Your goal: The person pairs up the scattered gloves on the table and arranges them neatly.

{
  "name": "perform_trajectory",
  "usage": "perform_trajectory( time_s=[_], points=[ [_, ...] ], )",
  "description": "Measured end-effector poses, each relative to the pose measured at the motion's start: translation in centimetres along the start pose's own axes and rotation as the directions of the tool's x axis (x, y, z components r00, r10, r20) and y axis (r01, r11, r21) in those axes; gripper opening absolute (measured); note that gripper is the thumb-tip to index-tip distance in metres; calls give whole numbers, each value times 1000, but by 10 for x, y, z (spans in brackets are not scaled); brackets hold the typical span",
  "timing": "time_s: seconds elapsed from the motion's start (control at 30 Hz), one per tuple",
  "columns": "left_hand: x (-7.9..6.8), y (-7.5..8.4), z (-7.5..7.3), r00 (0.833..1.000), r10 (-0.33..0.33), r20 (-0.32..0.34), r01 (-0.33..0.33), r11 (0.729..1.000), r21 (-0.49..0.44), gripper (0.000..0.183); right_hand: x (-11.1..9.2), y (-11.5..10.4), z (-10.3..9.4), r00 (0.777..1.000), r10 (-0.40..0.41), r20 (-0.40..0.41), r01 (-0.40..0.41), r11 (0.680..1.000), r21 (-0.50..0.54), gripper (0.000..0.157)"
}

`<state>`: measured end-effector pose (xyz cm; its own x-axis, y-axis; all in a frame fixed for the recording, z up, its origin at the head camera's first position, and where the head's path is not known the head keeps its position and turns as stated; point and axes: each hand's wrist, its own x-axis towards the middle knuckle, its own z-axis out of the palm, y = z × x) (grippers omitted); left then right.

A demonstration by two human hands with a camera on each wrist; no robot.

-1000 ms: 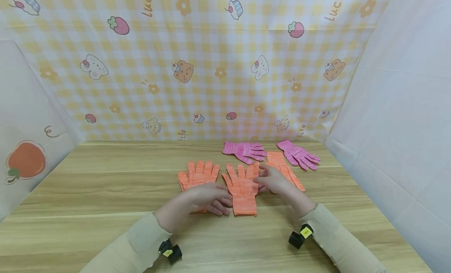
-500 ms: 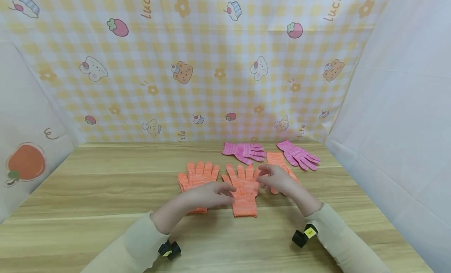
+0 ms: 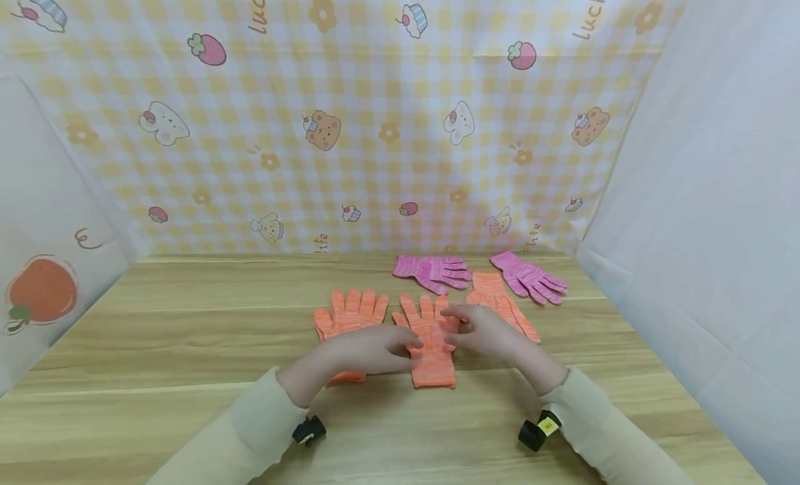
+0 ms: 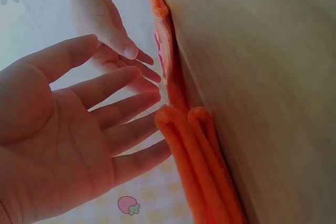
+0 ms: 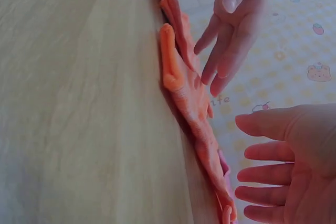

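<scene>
Looks bright and evenly lit in the head view, with a soft shadow on the wooden table (image 3: 237, 283) beneath the right hand (image 3: 487, 333) and a pale sheen toward the near side. Appears dimmer and hazier in both wrist views, with the table blurred and the checked cloth backdrop (image 5: 294, 77) washed out.

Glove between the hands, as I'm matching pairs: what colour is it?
Orange, with faint paler streaks; the head view shows that glove best.
</scene>
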<state>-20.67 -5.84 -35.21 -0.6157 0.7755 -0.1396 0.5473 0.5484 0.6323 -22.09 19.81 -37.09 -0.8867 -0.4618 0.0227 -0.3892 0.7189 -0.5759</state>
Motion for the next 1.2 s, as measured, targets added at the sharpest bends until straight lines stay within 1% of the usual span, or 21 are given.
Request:
perform_trajectory(
  time_s=[0.07,0.17,0.27,0.3,0.47,0.57,0.77,0.87,1.0,1.2],
  points=[
    [2,-2,1,1000,11,26,-13,997,78,35,-1,2,2,999,-33,18,34,999,-41,50],
    [4,-3,2,998,-12,65,2,987,159,35,-3,4,4,998,-57,36,60,993,-98,55],
    [4,-2,3,994,-42,103,24,985,169,35,-4,6,7,995,-77,56,84,986,-143,58],
    [4,-1,3,992,-67,112,47,984,173,39,-4,7,8,995,-79,64,87,985,-151,59],
    [3,5,5,980,-125,153,95,978,187,46,-2,10,11,989,-104,104,121,978,-170,59],
    [3,8,5,978,-136,161,104,976,194,46,-1,12,12,987,-103,123,124,976,-182,59],
    [6,13,6,979,-115,168,71,967,245,43,-1,14,12,981,-127,144,153,970,-186,57],
    [8,15,6,979,-123,166,78,964,254,40,-1,15,11,979,-135,152,162,971,-178,57],
    [9,17,6,977,-142,161,100,964,246,35,-1,17,12,978,-127,164,155,973,-172,57],
    [11,16,6,974,-162,157,114,954,277,41,0,17,12,977,-119,180,151,973,-175,58]
  ],
)
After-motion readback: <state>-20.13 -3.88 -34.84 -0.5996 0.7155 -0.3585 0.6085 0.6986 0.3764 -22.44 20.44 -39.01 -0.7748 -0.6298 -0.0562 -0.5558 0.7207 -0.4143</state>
